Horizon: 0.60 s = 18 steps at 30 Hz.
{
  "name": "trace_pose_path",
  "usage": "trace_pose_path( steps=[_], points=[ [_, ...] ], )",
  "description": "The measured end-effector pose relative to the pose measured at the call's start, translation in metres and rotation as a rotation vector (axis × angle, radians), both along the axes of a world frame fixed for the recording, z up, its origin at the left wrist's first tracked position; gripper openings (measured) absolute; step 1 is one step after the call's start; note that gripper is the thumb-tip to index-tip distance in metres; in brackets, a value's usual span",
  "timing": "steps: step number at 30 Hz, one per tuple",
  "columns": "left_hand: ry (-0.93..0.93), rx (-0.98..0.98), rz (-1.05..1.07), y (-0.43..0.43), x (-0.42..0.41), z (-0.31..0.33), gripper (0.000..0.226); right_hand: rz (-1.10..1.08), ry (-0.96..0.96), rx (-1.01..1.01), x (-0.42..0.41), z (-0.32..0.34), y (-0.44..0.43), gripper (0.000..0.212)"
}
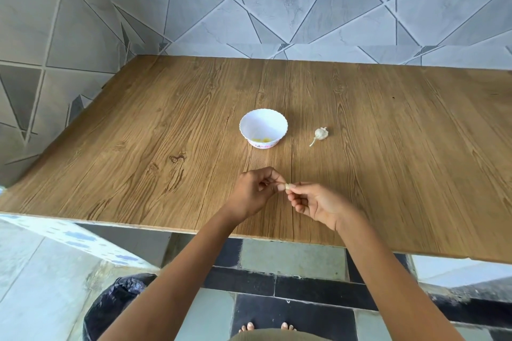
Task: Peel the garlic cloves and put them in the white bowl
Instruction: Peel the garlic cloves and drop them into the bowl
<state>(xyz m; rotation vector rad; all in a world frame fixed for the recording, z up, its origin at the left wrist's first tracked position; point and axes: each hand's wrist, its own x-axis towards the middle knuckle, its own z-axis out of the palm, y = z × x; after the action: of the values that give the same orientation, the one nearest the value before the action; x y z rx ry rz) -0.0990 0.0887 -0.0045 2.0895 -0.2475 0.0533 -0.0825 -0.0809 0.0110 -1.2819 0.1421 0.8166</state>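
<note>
A small white bowl (pixel 263 127) with a scalloped rim stands near the middle of the wooden table (pixel 138 133); a few pale yellow peeled cloves lie in its bottom. To its right lies the rest of a garlic bulb (pixel 320 134) with a thin stem. Near the table's front edge, my left hand (pixel 253 192) and my right hand (pixel 315 203) meet fingertip to fingertip. Both pinch one small garlic clove (pixel 288 186) between them, held a little above the tabletop. Most of the clove is hidden by the fingers.
A grey tiled wall runs behind and to the left of the table. Below the front edge, a bin lined with a black bag (pixel 119 304) stands on the tiled floor at the left. My bare toes (pixel 266 327) show at the bottom.
</note>
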Motion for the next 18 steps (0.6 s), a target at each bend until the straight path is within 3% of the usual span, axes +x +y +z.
trace_pose_path(
  steps=[2,4,6,8,10,12,15,17,18],
  points=[
    [-0.005,0.007,0.015,-0.001,-0.001,0.000,0.004,-0.021,0.030,0.031,-0.001,0.003,0.002,0.014],
    [-0.042,0.064,0.030,-0.001,0.000,-0.002,0.002,-0.014,-0.072,-0.081,-0.002,0.001,0.006,0.015],
    [-0.056,0.124,0.048,-0.001,0.001,-0.002,0.003,0.015,-0.395,-0.388,-0.004,-0.008,0.009,0.013],
    [0.071,0.116,0.090,-0.003,0.002,0.004,0.004,-0.011,-0.870,-0.611,-0.006,-0.018,0.011,0.012],
    [0.309,-0.015,0.113,-0.003,0.003,0.012,0.012,-0.045,-1.239,-0.667,-0.007,-0.029,0.011,0.013],
    [0.537,-0.202,0.097,-0.001,0.003,0.019,0.018,-0.048,-1.434,-0.697,-0.006,-0.035,0.009,0.012],
    [0.741,-0.393,0.109,0.001,0.003,0.024,0.014,-0.097,-1.503,-0.658,-0.005,-0.038,0.006,0.011],
    [0.766,-0.452,0.126,0.000,0.002,0.024,0.012,-0.133,-1.324,-0.584,-0.009,-0.034,0.007,0.013],
    [0.739,-0.456,0.127,-0.001,0.002,0.023,0.013,-0.141,-1.141,-0.535,-0.011,-0.030,0.008,0.012]
  ],
)
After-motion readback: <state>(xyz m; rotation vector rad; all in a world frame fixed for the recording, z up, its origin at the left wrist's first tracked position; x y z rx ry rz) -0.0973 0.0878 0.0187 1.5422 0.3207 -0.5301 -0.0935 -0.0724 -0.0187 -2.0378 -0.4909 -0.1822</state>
